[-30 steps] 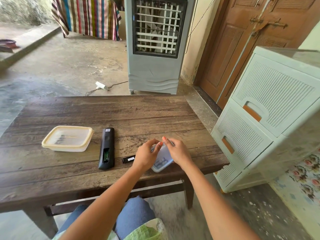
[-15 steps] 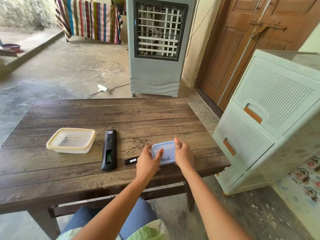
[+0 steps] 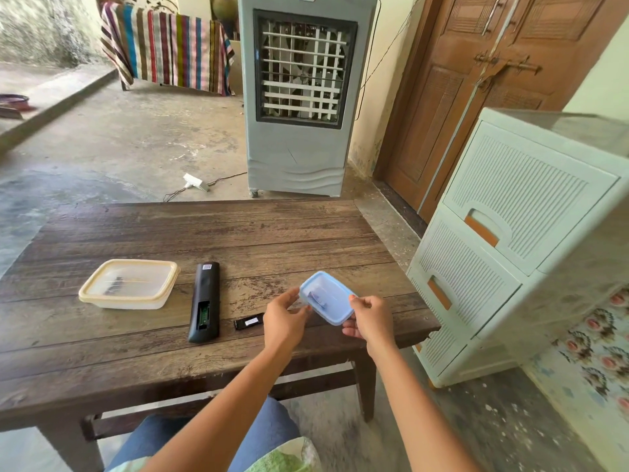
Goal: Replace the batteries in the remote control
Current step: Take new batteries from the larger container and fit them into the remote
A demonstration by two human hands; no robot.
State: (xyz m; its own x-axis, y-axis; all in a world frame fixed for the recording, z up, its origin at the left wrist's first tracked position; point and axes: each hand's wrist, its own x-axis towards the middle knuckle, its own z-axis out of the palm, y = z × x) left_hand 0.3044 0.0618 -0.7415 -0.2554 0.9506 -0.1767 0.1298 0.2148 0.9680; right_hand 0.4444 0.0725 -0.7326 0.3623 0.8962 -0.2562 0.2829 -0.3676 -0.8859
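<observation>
A black remote control (image 3: 204,301) lies face down on the wooden table (image 3: 170,356) with its battery bay open and no batteries visible in it. Its small black cover (image 3: 248,322) lies just to its right. A blue-lidded clear box (image 3: 326,297) with dark items inside is lifted and tilted above the table's right side. My left hand (image 3: 285,320) grips its left edge and my right hand (image 3: 369,320) grips its right edge. A cream-lidded clear box (image 3: 129,283) with dark items inside sits closed to the left of the remote.
A pale green plastic drawer unit (image 3: 510,247) stands close by the table's right end. A grey air cooler (image 3: 297,93) stands beyond the far edge, with a white plug and cord (image 3: 195,182) on the concrete floor. My knees are under the near edge.
The blue-lidded box lay flat on the table half a second ago; both hands have now lifted and tilted it.
</observation>
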